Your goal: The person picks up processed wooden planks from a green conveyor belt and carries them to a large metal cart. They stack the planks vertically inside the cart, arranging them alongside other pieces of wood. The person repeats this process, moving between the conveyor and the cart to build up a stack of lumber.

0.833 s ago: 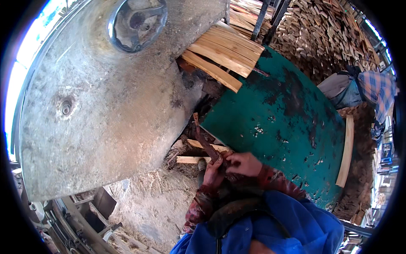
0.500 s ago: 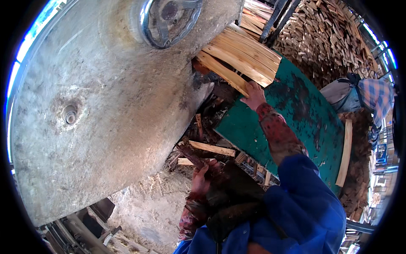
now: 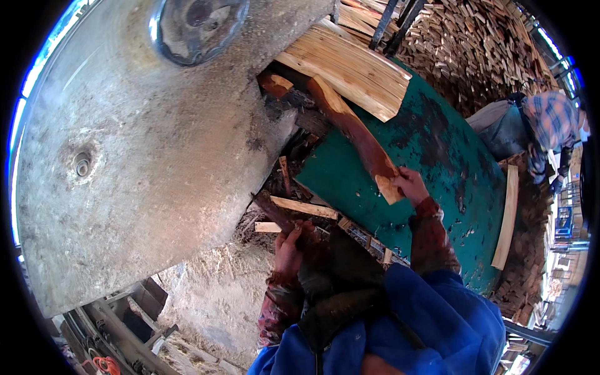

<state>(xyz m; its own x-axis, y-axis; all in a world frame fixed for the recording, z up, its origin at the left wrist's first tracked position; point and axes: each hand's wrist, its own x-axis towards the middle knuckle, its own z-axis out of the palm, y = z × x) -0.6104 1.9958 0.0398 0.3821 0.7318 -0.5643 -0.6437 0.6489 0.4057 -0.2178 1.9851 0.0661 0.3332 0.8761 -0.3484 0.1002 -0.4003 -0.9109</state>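
Observation:
A long wooden slat (image 3: 357,134) with reddish-brown bark lies slanted over the green table (image 3: 447,162). My right hand (image 3: 410,186) is closed round its near end, which has pale bare wood. Its far end lies beside a stack of pale sawn boards (image 3: 350,69) at the table's far edge. My left hand (image 3: 288,251), lower and to the left, grips a dark, rough piece of wood (image 3: 274,211) that points up and away. Part of that piece is hidden behind the fingers and the dark apron.
A large pale metal machine panel (image 3: 156,162) with a handwheel (image 3: 199,28) fills the left. Wood scraps (image 3: 303,206) lie in the gap below the table. A pale slat (image 3: 506,219) rests along the table's right edge. Another person (image 3: 531,128) bends near the big woodpile (image 3: 475,50).
My right hand has drawn the slat away from the board stack, toward me and to the right, and its bark side now shows. My left hand keeps hold of the dark piece.

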